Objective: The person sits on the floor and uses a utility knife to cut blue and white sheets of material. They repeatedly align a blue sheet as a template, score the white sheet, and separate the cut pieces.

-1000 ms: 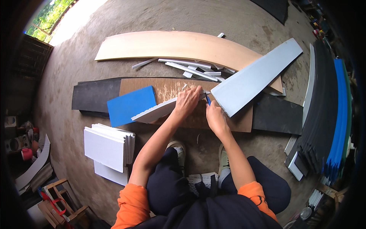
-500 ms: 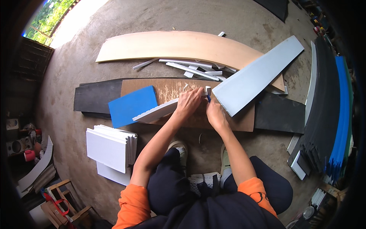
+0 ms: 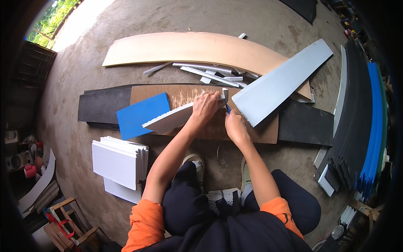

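My left hand (image 3: pixel 205 107) is closed around the upper right end of a white foam board (image 3: pixel 170 119) with a ridged edge. The board slants down to the left, over a blue rectangular sheet (image 3: pixel 142 113). In my right hand (image 3: pixel 236 127) is a blue-handled knife (image 3: pixel 228 108), its tip against the board's right end. A small white strip (image 3: pixel 225 93) stands up at that end, just above the blade. Beneath my hands lies a worn brown board (image 3: pixel 252 133) on top of black sheets (image 3: pixel 105 107).
A long tan panel (image 3: pixel 176 48) lies beyond, with white offcuts (image 3: pixel 210 75) along its near side. A pale grey panel (image 3: pixel 285 80) slants to the right of my hands. White boards (image 3: pixel 115 161) are stacked at left; black and blue sheets (image 3: pixel 371 134) lie at far right.
The foam board has tipped, showing more of its broad face. My left hand has shifted slightly up and left, and more of the blue knife shows above my right hand.
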A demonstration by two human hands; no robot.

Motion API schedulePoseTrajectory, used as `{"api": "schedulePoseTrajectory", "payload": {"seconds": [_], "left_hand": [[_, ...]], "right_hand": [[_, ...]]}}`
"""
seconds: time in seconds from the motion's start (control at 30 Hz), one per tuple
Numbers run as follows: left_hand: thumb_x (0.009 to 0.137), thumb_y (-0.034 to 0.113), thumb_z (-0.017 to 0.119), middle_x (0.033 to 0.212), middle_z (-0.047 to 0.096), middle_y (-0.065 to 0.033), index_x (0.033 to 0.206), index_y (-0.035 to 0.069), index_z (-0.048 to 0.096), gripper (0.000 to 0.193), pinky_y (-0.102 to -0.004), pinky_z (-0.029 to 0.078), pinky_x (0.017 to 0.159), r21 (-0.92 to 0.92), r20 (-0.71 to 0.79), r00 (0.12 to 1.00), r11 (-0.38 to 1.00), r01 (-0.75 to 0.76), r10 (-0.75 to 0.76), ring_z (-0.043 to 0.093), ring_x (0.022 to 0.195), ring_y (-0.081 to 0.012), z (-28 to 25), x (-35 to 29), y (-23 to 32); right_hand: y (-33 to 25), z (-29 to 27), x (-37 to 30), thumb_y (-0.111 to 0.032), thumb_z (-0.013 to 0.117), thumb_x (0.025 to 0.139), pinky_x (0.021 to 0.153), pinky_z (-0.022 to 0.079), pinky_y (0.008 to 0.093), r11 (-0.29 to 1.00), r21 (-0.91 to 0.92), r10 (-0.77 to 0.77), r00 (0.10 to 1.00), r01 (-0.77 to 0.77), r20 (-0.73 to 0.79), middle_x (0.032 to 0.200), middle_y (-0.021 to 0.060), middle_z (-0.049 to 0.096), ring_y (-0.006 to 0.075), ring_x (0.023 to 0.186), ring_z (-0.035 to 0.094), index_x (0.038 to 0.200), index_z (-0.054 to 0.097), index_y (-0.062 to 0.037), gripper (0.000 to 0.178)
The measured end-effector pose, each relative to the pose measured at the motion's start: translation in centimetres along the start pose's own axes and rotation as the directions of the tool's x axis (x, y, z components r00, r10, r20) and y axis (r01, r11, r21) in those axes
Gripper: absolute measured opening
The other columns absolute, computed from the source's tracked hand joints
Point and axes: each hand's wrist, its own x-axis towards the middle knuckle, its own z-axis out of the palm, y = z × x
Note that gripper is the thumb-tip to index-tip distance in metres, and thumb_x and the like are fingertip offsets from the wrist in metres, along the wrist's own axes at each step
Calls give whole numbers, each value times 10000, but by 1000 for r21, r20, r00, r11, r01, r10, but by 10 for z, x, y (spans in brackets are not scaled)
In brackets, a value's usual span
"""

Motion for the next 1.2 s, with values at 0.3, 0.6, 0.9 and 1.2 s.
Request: {"api": "schedulePoseTrajectory", "payload": {"seconds": [0.3,0.6,0.9,1.2], "left_hand": [[735,173,596,720,621,-102,776,61,555,127,-381,493,551,69,-9,999,997,46,-45,619,658,-281,4,2,0],[703,233,653,756,607,-102,788,63,550,216,-383,484,531,-194,-11,1000,981,23,-26,614,641,-287,-8,14,9],[719,226,648,746,558,-81,778,55,557,203,-368,487,520,-143,-77,996,988,-51,40,604,625,-280,2,12,4],[722,248,649,776,552,-75,803,60,543,230,-369,489,539,-109,21,997,991,-74,77,599,654,-274,4,2,11]], "right_hand": [[8,6,9,-228,408,899,687,487,489,1000,-16,7,996,-6,87,820,298,580,446,815,576,939,438,48,281],[3,0,-9,-228,413,901,656,493,496,998,-29,55,997,-54,54,802,289,583,441,790,583,904,419,24,252],[1,1,-8,-204,399,892,704,461,537,993,49,102,991,-107,81,826,324,566,483,840,542,943,416,41,251],[12,17,15,-204,384,874,793,437,516,975,139,154,979,-172,135,952,329,546,467,942,519,1048,407,52,310]]}}
